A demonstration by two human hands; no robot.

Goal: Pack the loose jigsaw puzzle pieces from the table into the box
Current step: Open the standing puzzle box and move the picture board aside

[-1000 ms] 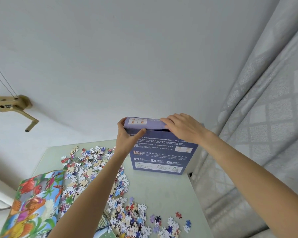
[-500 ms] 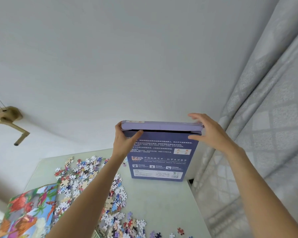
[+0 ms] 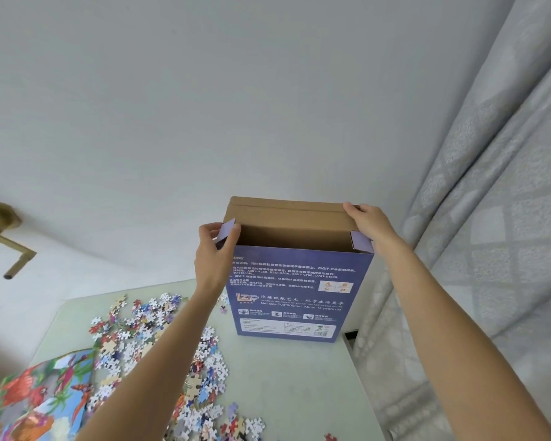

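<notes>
Cardboard brown shows all along the top of the box (image 3: 299, 291), because you have its mouth open: the big lid flap (image 3: 287, 206) stands back toward the wall, and the inside looks bare as far as the head view reaches. You've got the blue box standing on its short end at the far right of the table (image 3: 299, 383), printed face toward you, so the opening points up and can take pieces dropped from above.

Your left hand (image 3: 212, 253) pinches the small side flap (image 3: 226, 230) between thumb and fingers, folding it outward so it won't hang across the opening. Your right hand (image 3: 368, 222) sits at the far right corner, fingers curled over the edge of the lid flap; my read is that it keeps that flap back and steadies the tall box while the other hand works. The right side flap (image 3: 361, 241) already leans outward by itself.

Now the thing you're here for: the loose puzzle pieces (image 3: 159, 342) lie scattered over the left and near part of the table, apart from the box, none inside that I can see. A colourful picture sheet (image 3: 42, 396) lies at the near left corner, with some pieces at its edge.

Packing proper hasn't begun, I'd say. One caution: a box this tall on a narrow end could tip once you let go, so keep a hand on it while you scoop.
</notes>
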